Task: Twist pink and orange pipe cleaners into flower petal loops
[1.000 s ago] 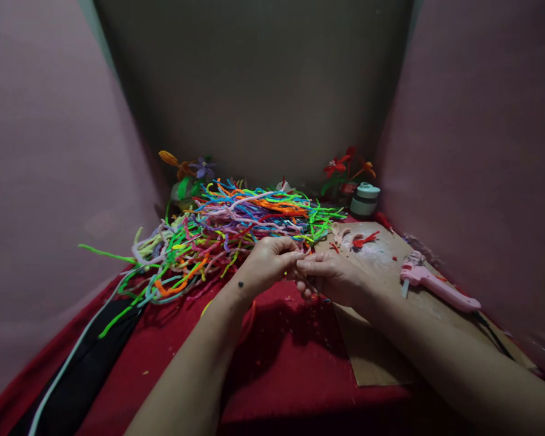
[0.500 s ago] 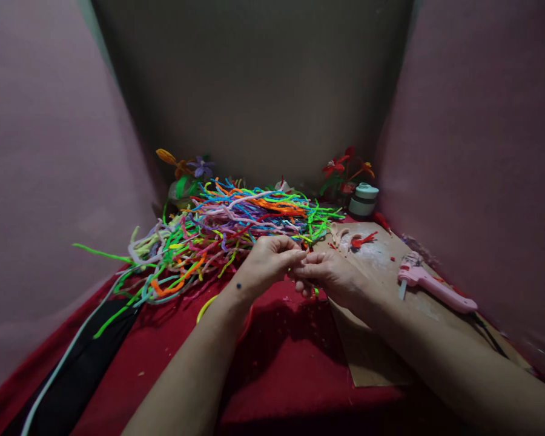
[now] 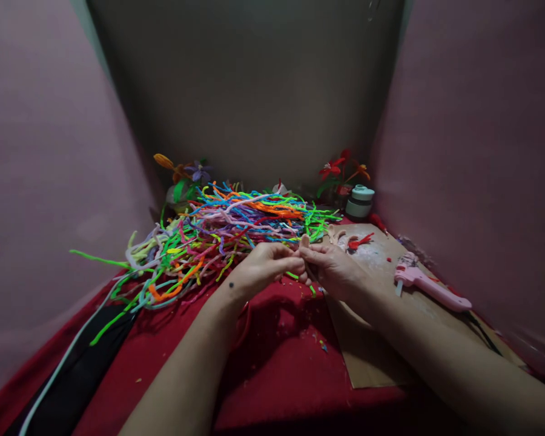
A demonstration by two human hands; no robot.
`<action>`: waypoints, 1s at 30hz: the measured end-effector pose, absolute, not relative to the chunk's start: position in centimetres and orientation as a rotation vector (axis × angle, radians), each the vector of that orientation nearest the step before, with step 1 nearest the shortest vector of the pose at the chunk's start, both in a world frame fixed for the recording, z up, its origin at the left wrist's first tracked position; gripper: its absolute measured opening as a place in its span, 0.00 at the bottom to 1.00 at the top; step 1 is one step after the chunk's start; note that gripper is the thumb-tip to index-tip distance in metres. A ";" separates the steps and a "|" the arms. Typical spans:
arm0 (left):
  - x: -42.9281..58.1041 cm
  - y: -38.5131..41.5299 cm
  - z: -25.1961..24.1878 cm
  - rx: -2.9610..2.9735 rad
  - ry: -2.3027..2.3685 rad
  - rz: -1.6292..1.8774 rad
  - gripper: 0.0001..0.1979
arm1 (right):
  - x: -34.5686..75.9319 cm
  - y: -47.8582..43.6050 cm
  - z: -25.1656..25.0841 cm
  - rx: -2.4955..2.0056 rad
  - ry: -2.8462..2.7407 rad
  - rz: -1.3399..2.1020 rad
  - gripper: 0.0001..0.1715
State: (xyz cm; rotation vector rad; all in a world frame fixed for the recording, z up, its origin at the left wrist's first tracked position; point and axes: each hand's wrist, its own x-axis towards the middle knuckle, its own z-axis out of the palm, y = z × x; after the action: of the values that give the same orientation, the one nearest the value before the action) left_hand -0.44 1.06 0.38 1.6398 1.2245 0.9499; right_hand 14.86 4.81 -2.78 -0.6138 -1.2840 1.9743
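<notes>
My left hand [image 3: 269,264] and my right hand [image 3: 335,266] meet at the fingertips, just above the red cloth [image 3: 272,393]. Both have thumb and fingers pinched together, and whatever lies between them is too small or too hidden to make out. Just beyond my left hand spreads a large heap of many-coloured pipe cleaners [image 3: 249,221]. Under and beside my right forearm lies a cardboard sheet [image 3: 376,366], carrying a red pipe-cleaner piece [image 3: 361,242] and whitish smears.
A pink glue gun [image 3: 429,289] rests on the cardboard at right. At the back stand a pale green-and-dark jar [image 3: 360,201], red pipe-cleaner flowers [image 3: 332,168] and a purple flower [image 3: 200,172]. A white cord [image 3: 66,357] runs along the left over black fabric [image 3: 88,363].
The fingers have shifted against each other; the right thumb now points up beside the left fingertips. The whole view has moved slightly. Hands remain together.
</notes>
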 end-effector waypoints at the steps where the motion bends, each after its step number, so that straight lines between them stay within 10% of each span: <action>1: -0.6 1.1 0.4 1.693 1.239 0.872 0.12 | 14.8 4.9 -2.8 -0.624 -1.270 1.978 0.18; 11: 1.8 -0.6 -0.6 2.452 2.109 0.715 0.12 | 14.2 4.9 -3.6 -0.718 -1.019 1.799 0.18; 17: 0.6 1.0 -0.8 1.519 1.579 1.426 0.09 | 14.5 4.7 -2.5 -0.542 -0.811 1.912 0.13; 30: 3.3 0.8 -2.4 0.981 1.001 1.103 0.11 | 14.1 4.2 -3.1 -0.573 -1.007 1.753 0.15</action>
State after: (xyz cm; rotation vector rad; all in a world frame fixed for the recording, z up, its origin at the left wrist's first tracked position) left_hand 3.27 0.76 -2.42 0.9806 1.0008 1.1032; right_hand 14.10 4.15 -3.08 -0.5734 -1.0066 1.7527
